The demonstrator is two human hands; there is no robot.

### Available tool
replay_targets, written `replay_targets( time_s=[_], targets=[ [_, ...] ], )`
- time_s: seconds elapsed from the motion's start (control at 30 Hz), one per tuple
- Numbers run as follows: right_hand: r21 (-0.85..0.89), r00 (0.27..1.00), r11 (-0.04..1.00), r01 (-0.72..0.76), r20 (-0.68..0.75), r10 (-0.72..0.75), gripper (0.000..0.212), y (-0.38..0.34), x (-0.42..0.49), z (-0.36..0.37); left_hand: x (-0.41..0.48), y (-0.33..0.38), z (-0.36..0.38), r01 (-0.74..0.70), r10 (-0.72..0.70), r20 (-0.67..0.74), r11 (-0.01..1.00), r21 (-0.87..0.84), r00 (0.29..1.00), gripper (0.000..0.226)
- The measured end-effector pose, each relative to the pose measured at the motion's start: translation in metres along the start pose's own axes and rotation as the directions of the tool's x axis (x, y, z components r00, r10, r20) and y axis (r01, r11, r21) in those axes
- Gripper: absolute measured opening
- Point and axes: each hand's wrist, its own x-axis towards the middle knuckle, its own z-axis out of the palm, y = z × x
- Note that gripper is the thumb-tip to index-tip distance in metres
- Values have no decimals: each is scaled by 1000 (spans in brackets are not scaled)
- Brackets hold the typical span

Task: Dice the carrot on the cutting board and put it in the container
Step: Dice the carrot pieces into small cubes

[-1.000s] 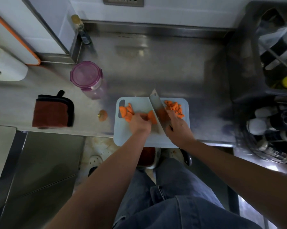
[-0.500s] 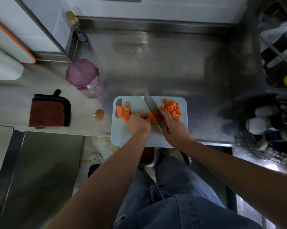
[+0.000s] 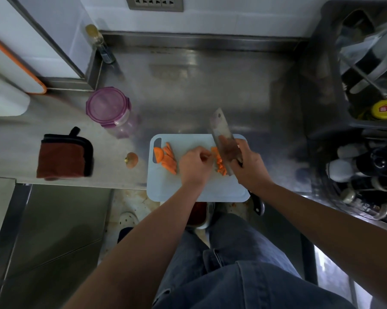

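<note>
Both bare forearms reach forward and draw close together. The left hand (image 3: 193, 165) lies back-up, its fingers (image 3: 204, 155) curled in with the tips drawn together; whether they pinch anything cannot be told. The right hand (image 3: 248, 166), just right of those fingertips, grips a knife (image 3: 223, 134) where blade meets handle, one finger lying against the blade's side.
</note>
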Motion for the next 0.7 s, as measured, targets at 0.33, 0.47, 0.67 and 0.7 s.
replay_targets(
  time_s=[0.33,0.47,0.67,0.7],
  targets=[
    [79,990,989,-126,-53,131,45,10,-4,-13,0,6,14,-335,279,198,871,360,939,19],
    [67,994,993,-96,-54,99,48,9,-4,-15,5,16,10,-206,193,73,934,292,979,10],
    [-78,997,994,77,-7,-77,44,0,-5,1,5,10,-9,113,-98,-112,985,134,989,20],
    [-117,994,987,111,21,-109,46,-1,-6,6,5,4,-12,160,-144,-127,979,127,981,21]
  ],
)
